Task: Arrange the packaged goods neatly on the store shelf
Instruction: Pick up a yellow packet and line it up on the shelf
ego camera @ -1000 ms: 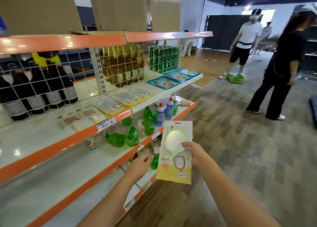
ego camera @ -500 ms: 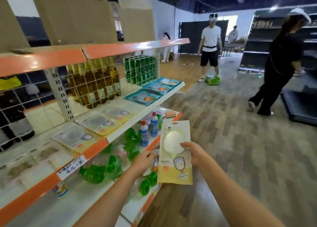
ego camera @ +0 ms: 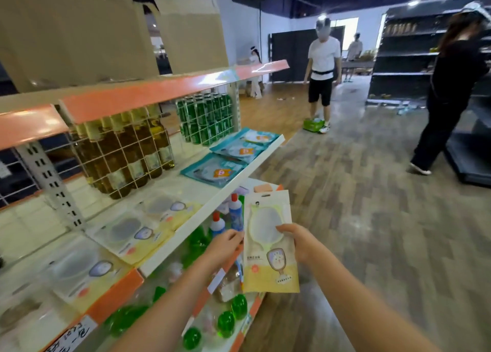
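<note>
Yellow packet (ego camera: 268, 242): upright in the aisle, just off the shelf edge (ego camera: 212, 208).
Right hand (ego camera: 297, 241): pinches the packet's right side, thumb on its front.
Left hand (ego camera: 225, 246): fingers curled, touching the packet's left edge.
Shelf stock: matching packets (ego camera: 132, 232) lying flat; teal packets (ego camera: 228, 157) beyond.
Below: green bottles (ego camera: 225, 322).
Right: open floor (ego camera: 372, 219).

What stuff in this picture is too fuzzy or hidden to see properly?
- Print on the yellow packet held in the right hand: head view, too small and blurred to read.
- Left hand: its fingertips reach the packet's edge; whether they pinch it cannot be told.
- Handwritten price tag: cut off by the bottom edge.
- Goods on the lower shelf: partly hidden by both arms and the packet.
- Dark shelves far away: items too small.
</note>
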